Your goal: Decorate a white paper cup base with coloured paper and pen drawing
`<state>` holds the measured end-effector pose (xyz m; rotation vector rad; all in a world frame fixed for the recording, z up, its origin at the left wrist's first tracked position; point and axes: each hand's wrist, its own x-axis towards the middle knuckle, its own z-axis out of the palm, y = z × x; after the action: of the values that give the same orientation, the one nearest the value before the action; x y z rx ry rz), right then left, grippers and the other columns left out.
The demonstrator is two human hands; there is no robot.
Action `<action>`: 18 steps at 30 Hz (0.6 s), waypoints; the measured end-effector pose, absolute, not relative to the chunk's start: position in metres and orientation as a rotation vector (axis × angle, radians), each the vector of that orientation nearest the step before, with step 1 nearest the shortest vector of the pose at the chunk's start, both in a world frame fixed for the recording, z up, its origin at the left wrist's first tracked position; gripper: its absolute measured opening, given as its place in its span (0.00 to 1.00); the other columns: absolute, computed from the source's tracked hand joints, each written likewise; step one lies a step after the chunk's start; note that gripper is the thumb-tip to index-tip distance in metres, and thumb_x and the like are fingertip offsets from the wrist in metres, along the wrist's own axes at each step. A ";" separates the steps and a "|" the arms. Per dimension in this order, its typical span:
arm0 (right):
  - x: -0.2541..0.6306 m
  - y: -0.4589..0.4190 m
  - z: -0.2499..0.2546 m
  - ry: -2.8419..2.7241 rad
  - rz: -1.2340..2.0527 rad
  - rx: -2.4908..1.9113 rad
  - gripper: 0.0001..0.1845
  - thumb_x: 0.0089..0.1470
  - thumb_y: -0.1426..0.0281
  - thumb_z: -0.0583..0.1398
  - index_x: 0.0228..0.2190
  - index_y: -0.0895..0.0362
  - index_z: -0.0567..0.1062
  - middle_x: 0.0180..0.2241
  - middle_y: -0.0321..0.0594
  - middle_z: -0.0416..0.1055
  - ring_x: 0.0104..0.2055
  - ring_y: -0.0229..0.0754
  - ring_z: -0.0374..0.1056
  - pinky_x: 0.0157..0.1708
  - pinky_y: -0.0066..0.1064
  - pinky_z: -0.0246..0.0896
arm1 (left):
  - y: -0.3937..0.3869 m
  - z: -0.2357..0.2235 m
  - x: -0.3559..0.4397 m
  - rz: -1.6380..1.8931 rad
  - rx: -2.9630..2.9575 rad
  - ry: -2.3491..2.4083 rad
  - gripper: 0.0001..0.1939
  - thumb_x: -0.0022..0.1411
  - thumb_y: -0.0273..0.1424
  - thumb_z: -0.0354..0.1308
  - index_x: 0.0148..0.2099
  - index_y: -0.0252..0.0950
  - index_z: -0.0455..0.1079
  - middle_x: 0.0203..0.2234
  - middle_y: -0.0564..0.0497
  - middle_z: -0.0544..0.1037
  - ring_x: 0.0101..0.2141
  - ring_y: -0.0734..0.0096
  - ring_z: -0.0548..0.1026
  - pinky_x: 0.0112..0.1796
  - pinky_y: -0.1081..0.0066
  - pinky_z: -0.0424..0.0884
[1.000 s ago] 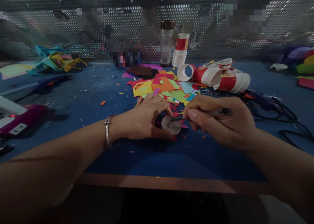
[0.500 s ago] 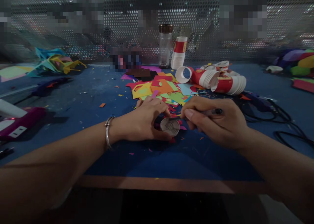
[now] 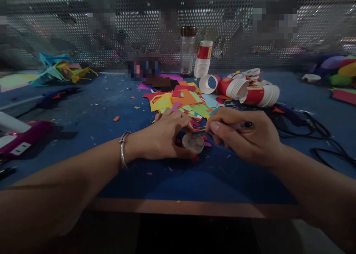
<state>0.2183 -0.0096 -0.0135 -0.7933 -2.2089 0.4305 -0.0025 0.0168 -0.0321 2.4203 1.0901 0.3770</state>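
Observation:
Below the middle of the head view is a small round pale piece with a raised rim, like a paper cup's bottom (image 3: 194,144); dark lines are drawn on it in a grid and rays. My left hand (image 3: 169,135), with a silver bangle at the wrist, curls around its left side, thumb at the near edge and fingers at the far edge. In my right hand (image 3: 244,135) a pen (image 3: 237,126) is pinched, its dark tip at the far edge of the round face. The fingers partly hide the pen.
Coloured paper scraps (image 3: 180,98) lie beyond my hands. Stacked paper cups (image 3: 260,96) lie at right, another stack (image 3: 204,59) stands by a glass bottle (image 3: 187,53). Black cable (image 3: 314,129) runs at right; a magenta power strip (image 3: 33,135) sits left. Perforated metal screen (image 3: 139,27) closes the back.
The pen tip has shifted very slightly along the far part of the round face. Both hands keep almost the same place and the same hold.

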 end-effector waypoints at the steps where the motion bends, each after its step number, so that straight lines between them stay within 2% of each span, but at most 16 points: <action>1: 0.218 -0.010 -0.014 -2.212 0.432 -0.797 0.11 0.62 0.77 0.55 0.28 0.58 0.72 0.22 0.32 0.68 0.21 0.31 0.61 0.24 0.26 0.57 | 0.017 -0.031 -0.002 0.342 2.428 1.105 0.28 0.49 0.49 0.71 0.49 0.43 0.72 0.53 0.44 0.70 0.63 0.35 0.57 0.60 0.34 0.51; 4: 0.218 -0.009 -0.014 -2.207 0.425 -0.795 0.11 0.62 0.77 0.55 0.28 0.58 0.72 0.22 0.32 0.68 0.21 0.31 0.61 0.24 0.26 0.57 | 0.017 -0.029 -0.002 0.279 2.450 1.117 0.28 0.50 0.50 0.70 0.49 0.44 0.71 0.54 0.45 0.70 0.61 0.40 0.58 0.60 0.38 0.52; 8: 0.218 -0.009 -0.013 -2.201 0.421 -0.786 0.11 0.62 0.77 0.55 0.28 0.57 0.72 0.22 0.32 0.68 0.21 0.31 0.62 0.24 0.27 0.56 | 0.018 -0.029 -0.002 0.301 2.460 1.107 0.28 0.50 0.51 0.70 0.48 0.43 0.71 0.53 0.45 0.70 0.61 0.40 0.58 0.59 0.39 0.54; 13: 0.216 -0.010 -0.011 -2.202 0.456 -0.777 0.11 0.61 0.77 0.55 0.27 0.57 0.72 0.21 0.31 0.67 0.21 0.31 0.61 0.23 0.26 0.56 | 0.017 -0.028 -0.001 0.279 2.462 1.124 0.27 0.50 0.50 0.70 0.48 0.42 0.72 0.49 0.45 0.71 0.55 0.42 0.63 0.54 0.43 0.60; 18: 0.215 -0.009 -0.010 -2.189 0.489 -0.770 0.11 0.62 0.76 0.56 0.27 0.56 0.71 0.22 0.32 0.67 0.22 0.32 0.61 0.23 0.27 0.57 | 0.017 -0.027 -0.001 0.320 2.448 1.106 0.28 0.49 0.51 0.70 0.47 0.42 0.71 0.50 0.44 0.71 0.55 0.41 0.64 0.54 0.41 0.60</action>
<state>0.2146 -0.0092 -0.0101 -0.7701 -2.1887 0.4891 -0.0013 0.0171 -0.0273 2.4478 1.1063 0.3197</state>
